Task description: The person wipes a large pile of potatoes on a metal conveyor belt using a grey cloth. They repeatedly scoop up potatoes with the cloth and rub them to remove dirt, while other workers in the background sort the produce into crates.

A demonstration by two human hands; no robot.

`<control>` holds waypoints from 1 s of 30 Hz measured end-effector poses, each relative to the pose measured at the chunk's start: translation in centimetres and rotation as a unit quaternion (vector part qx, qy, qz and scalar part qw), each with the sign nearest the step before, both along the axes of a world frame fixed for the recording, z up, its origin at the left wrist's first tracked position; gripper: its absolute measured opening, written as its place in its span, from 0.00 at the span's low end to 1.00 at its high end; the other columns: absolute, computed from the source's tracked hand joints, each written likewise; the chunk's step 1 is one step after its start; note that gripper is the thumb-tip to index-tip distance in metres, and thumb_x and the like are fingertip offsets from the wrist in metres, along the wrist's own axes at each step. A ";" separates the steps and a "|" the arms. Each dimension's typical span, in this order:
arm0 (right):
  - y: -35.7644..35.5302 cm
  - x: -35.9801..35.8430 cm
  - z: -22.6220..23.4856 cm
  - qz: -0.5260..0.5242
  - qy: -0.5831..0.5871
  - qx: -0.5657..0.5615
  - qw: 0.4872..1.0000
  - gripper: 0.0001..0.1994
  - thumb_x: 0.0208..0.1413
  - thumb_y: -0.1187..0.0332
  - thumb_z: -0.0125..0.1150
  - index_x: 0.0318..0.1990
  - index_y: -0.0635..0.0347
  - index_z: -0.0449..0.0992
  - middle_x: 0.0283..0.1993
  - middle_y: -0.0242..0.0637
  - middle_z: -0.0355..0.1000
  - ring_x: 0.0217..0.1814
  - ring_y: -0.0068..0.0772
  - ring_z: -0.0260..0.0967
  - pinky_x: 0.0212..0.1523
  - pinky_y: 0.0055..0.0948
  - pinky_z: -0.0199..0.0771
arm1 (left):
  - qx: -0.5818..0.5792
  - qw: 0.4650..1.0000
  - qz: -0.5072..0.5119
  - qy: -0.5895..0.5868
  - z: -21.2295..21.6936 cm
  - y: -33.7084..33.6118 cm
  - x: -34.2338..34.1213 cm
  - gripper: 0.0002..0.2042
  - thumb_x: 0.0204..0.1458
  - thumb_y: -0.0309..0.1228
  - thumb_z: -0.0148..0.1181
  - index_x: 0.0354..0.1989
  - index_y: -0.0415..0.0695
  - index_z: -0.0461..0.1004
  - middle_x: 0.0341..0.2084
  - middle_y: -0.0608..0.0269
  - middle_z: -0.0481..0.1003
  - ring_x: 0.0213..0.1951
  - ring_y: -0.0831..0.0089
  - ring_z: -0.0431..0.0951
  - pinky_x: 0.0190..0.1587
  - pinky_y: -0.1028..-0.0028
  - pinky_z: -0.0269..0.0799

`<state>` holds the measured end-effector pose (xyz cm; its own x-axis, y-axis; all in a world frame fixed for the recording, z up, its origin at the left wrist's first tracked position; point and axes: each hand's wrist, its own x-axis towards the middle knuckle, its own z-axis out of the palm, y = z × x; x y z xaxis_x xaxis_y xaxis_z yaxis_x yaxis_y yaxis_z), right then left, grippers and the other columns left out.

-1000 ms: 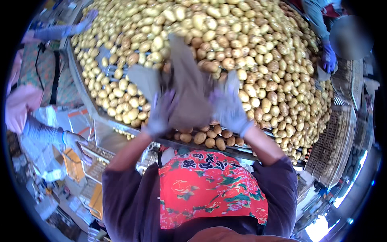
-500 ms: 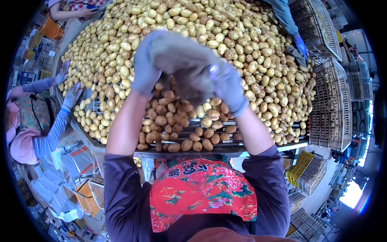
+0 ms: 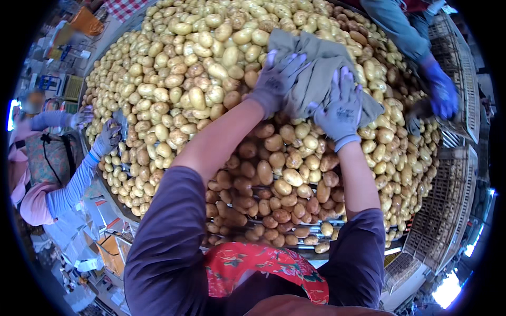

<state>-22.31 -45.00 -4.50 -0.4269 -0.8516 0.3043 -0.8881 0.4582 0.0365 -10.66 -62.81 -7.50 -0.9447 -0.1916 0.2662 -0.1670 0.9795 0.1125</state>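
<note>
A grey cloth [image 3: 321,68] lies spread over the heap of potatoes [image 3: 205,68], toward the upper middle. My left hand [image 3: 276,84], in a grey-purple glove, rests flat on the cloth's left part with fingers stretched out. On its lower right part lies my right hand [image 3: 341,113], gloved alike, fingers spread and pointing away from me. Neither hand grips the cloth; both press on its top. Browner potatoes lie below the cloth, between my forearms, over a slatted metal surface [image 3: 311,230].
Plastic crates [image 3: 440,203] stand along the right edge. A co-worker's blue-gloved hand [image 3: 441,92] reaches in at the upper right. Another co-worker's gloved hand [image 3: 107,138] touches the potatoes at the left rim. An orange container [image 3: 87,22] is at the far upper left.
The cloth, bunched and blurred between my hands before, now lies spread on the potatoes farther right. Both hands have opened flat on it. More brown potatoes show near me.
</note>
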 end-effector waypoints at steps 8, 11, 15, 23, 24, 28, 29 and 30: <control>-0.8 1.7 -1.0 0.021 -0.105 0.037 0.994 0.34 0.60 0.47 0.50 0.67 0.60 0.61 0.69 0.48 0.60 0.73 0.44 0.52 0.74 0.48 0.41 | -0.106 0.990 0.078 -0.043 -1.7 0.2 4.5 0.25 0.57 0.34 0.44 0.64 0.47 0.64 0.66 0.65 0.63 0.71 0.68 0.51 0.74 0.56 0.31; 2.2 7.3 -0.8 0.059 -0.145 0.025 0.987 0.29 0.56 0.53 0.56 0.61 0.62 0.68 0.65 0.45 0.64 0.69 0.43 0.58 0.72 0.53 0.45 | 0.118 0.983 0.113 -0.090 -0.7 3.6 11.4 0.24 0.55 0.37 0.47 0.62 0.47 0.67 0.62 0.63 0.66 0.67 0.64 0.58 0.72 0.55 0.38; 5.6 15.2 -1.1 0.108 -0.120 0.030 0.986 0.25 0.53 0.58 0.60 0.57 0.62 0.70 0.60 0.44 0.69 0.66 0.46 0.61 0.68 0.53 0.50 | 0.092 0.987 0.131 -0.021 -0.6 7.6 20.7 0.19 0.55 0.36 0.47 0.54 0.49 0.72 0.53 0.61 0.72 0.59 0.62 0.67 0.66 0.60 0.52; -0.1 18.2 3.7 0.178 -0.392 -0.168 0.887 0.16 0.55 0.59 0.61 0.42 0.63 0.77 0.36 0.46 0.76 0.40 0.56 0.72 0.45 0.48 0.69 | 0.167 0.962 0.195 0.093 4.4 0.1 25.4 0.26 0.46 0.35 0.63 0.57 0.51 0.71 0.47 0.62 0.76 0.49 0.55 0.76 0.54 0.56 0.66; -1.6 18.1 4.5 0.212 -0.413 -0.232 0.855 0.17 0.55 0.58 0.61 0.44 0.64 0.77 0.38 0.47 0.76 0.41 0.56 0.72 0.47 0.49 0.68 | 0.131 0.963 0.208 0.108 4.4 -1.4 25.2 0.28 0.46 0.36 0.64 0.59 0.51 0.70 0.50 0.61 0.75 0.52 0.54 0.74 0.58 0.55 0.64; -7.3 19.5 -1.0 0.161 -0.223 -0.026 0.961 0.38 0.55 0.44 0.58 0.63 0.69 0.65 0.67 0.54 0.59 0.75 0.54 0.46 0.74 0.54 0.33 | -0.005 0.969 0.245 0.019 -1.2 -8.2 22.9 0.32 0.51 0.43 0.58 0.67 0.60 0.60 0.66 0.61 0.60 0.69 0.58 0.57 0.68 0.46 0.41; -8.9 19.6 -1.6 0.164 -0.223 -0.001 0.961 0.41 0.54 0.42 0.58 0.64 0.69 0.62 0.69 0.53 0.56 0.76 0.53 0.42 0.75 0.54 0.29 | -0.045 0.968 0.245 0.002 -2.3 -10.6 22.5 0.33 0.52 0.46 0.57 0.69 0.61 0.58 0.68 0.61 0.56 0.71 0.59 0.52 0.69 0.44 0.34; -10.4 19.7 -1.9 0.167 -0.223 0.025 0.960 0.43 0.53 0.40 0.57 0.65 0.69 0.60 0.71 0.53 0.53 0.78 0.53 0.37 0.75 0.54 0.25 | -0.084 0.966 0.245 -0.016 -3.5 -12.4 22.4 0.34 0.52 0.49 0.55 0.70 0.63 0.55 0.71 0.62 0.52 0.73 0.60 0.48 0.70 0.43 0.28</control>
<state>-2.65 -55.38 -6.43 -0.2056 -0.9725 0.1096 -0.9174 0.1525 -0.3676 11.73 -75.21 -11.02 -0.7594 -0.5747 0.3051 -0.6163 0.7857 -0.0540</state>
